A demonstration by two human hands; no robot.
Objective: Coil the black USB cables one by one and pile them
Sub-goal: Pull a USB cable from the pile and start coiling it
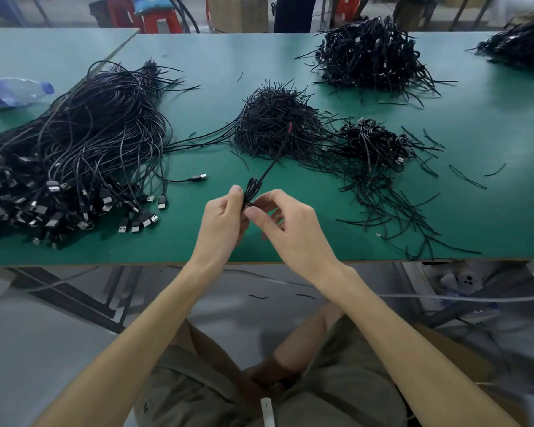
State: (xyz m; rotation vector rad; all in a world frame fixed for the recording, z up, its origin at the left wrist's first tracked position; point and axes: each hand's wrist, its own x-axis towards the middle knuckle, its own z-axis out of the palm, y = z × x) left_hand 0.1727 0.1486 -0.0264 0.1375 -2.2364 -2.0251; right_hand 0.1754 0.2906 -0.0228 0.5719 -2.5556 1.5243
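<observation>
Left hand (221,217) grip pinches 1 cable coil (251,189); right hand (285,224) pinches its base. Light, floppy, springy: hold where loops cross.

partly coiled black usb cable (251,190), mid-air, straight tail up-right; uncoiled heap (84,143) at left

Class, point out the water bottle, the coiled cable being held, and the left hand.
water bottle (16,92), head view, clear body
coiled cable (252,188), head view, loops above the fingers
left hand (222,218), head view, middle of the hand
</observation>
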